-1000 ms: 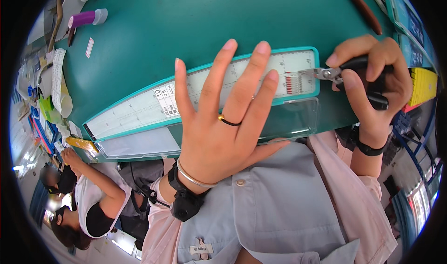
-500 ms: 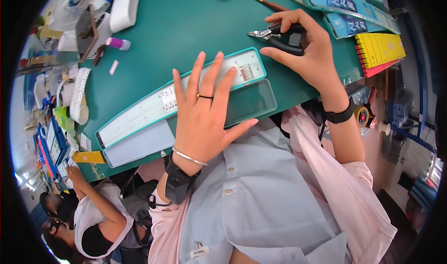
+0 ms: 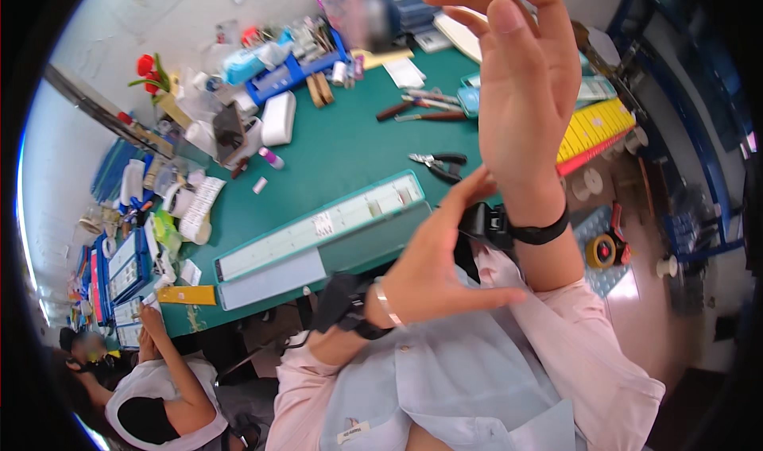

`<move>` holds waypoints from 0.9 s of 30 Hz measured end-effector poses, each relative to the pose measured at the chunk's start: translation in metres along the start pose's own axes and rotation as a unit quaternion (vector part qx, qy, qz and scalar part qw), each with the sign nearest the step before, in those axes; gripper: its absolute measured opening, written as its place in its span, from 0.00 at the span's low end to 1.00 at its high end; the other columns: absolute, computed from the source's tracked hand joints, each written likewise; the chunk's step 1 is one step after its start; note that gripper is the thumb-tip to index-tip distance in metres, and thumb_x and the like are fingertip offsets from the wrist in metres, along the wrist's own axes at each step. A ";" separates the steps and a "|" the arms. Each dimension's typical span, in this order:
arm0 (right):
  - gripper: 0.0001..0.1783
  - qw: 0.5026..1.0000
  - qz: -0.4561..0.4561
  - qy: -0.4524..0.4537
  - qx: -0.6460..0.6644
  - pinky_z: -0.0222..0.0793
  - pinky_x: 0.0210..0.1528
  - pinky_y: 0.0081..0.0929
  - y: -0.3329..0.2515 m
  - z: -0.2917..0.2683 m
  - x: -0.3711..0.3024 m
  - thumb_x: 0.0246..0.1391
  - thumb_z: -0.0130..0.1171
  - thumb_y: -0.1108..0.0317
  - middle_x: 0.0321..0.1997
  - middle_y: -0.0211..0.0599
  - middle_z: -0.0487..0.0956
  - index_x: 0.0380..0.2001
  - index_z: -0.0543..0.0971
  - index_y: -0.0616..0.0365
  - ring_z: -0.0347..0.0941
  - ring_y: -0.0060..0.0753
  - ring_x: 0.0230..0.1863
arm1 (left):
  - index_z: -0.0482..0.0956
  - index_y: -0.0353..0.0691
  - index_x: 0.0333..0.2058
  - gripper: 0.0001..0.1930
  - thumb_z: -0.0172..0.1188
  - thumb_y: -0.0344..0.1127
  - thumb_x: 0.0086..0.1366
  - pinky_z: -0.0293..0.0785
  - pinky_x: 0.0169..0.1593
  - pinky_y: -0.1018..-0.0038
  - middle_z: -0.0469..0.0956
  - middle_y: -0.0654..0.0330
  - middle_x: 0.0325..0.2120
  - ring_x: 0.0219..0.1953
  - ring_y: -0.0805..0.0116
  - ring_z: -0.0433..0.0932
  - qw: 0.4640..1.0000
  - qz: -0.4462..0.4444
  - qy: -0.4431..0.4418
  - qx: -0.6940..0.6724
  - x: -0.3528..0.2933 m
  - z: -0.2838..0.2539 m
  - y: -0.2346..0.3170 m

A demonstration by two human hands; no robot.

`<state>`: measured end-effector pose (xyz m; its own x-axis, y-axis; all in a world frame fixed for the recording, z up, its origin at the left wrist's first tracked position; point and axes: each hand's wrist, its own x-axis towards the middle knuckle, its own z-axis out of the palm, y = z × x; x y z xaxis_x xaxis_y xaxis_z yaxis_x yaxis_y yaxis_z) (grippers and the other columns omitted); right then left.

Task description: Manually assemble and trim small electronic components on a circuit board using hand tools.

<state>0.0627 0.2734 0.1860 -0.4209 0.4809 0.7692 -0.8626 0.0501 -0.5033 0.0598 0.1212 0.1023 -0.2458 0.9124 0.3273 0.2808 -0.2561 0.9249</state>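
My right hand point(image 3: 526, 93) is raised at the upper right, its fingers apart and slightly bent, holding nothing. A black band with a small dark device point(image 3: 486, 224) sits on that wrist. Close beside it is my left hand point(image 3: 437, 264), fingers and thumb spread; its fingertips lie partly behind the right wrist, so contact is unclear. Black-handled nippers point(image 3: 439, 165) rest on the green table just left of my right hand. Below them a long narrow teal-edged case point(image 3: 322, 227) lies open, with a white printed scale strip inside and a pale lid half along its near side.
Brown-handled tools point(image 3: 429, 117) lie farther back on the green table point(image 3: 342, 145). A yellow ridged block point(image 3: 596, 129) stands at the right edge. A white box point(image 3: 278, 119), a purple-capped tube point(image 3: 271, 158) and clutter fill the left and back. Another person point(image 3: 163, 395) works at lower left.
My right hand has let go of the nippers, which now lie on the table, and has risen. My left hand has moved from over the case toward the right wrist. The view has tilted up.
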 end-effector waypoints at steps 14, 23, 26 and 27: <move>0.07 0.954 -0.040 0.103 0.280 0.67 0.59 0.38 0.002 0.000 0.007 0.68 0.51 0.67 0.33 0.39 0.77 0.41 0.74 0.59 0.73 0.37 0.44 | 0.69 0.34 0.60 0.44 0.82 0.30 0.44 0.69 0.65 0.65 0.76 0.54 0.57 0.60 0.64 0.76 0.975 -0.028 0.083 -0.206 0.010 0.010 -0.042; 0.09 0.792 0.154 0.071 0.587 0.58 0.47 0.31 -0.001 0.001 0.008 0.65 0.48 0.77 0.21 0.28 0.61 0.28 0.66 0.58 0.58 0.26 0.33 | 0.63 0.35 0.65 0.50 0.81 0.33 0.43 0.67 0.64 0.67 0.74 0.58 0.55 0.58 0.67 0.73 0.982 0.027 0.013 -0.185 0.014 0.012 -0.049; 0.11 0.784 0.149 0.071 0.599 0.58 0.46 0.31 0.001 -0.001 0.007 0.65 0.46 0.77 0.20 0.28 0.60 0.26 0.64 0.57 0.58 0.25 0.32 | 0.59 0.36 0.68 0.58 0.85 0.37 0.40 0.62 0.67 0.66 0.70 0.58 0.59 0.63 0.66 0.69 0.973 0.003 -0.013 -0.230 0.011 0.010 -0.051; 0.11 0.782 0.151 0.071 0.600 0.58 0.46 0.31 0.001 0.001 0.007 0.65 0.46 0.77 0.20 0.28 0.60 0.26 0.64 0.57 0.58 0.25 0.32 | 0.59 0.36 0.68 0.58 0.85 0.37 0.40 0.62 0.67 0.66 0.70 0.58 0.59 0.63 0.66 0.69 0.973 0.002 -0.010 -0.231 0.012 0.008 -0.052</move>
<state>0.0591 0.2760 0.1911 -0.6952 0.4089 0.5912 -0.4081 -0.9016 0.1436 0.0499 0.1479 0.0567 -0.2263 0.9159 0.3314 -0.1660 -0.3715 0.9135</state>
